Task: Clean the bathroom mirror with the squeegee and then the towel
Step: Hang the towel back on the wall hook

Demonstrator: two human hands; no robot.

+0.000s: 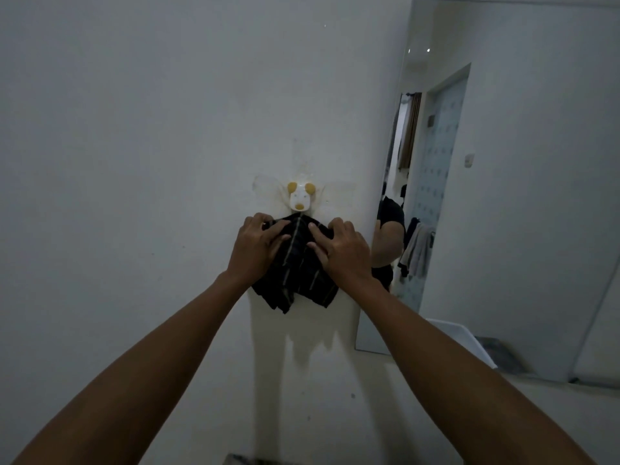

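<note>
Dim room. We saw the towel (295, 263), dark with pale stripes, hanging bunched against the white wall (134, 146) from a small white hook (299, 196) shaped like an animal's face with two yellow ears. The hook sat at twelve o'clock from the towel, touching its top edge. Both arms reached up from six o'clock. The left hand (256, 246) lay on the towel's nine o'clock side, fingers curled into the cloth and gripping a fold. The right hand (342, 250) lay on the three o'clock side, fingers bent and pinching the fabric, thumb pressed on the front. The hands were near each other, apart, with a striped strip of towel showing between them. The mirror (536, 196) was at three o'clock from the towel, just beside the right hand, its left edge running down the wall. In it we noted a reflected arm, a doorway and a pale cloth hanging.
</note>
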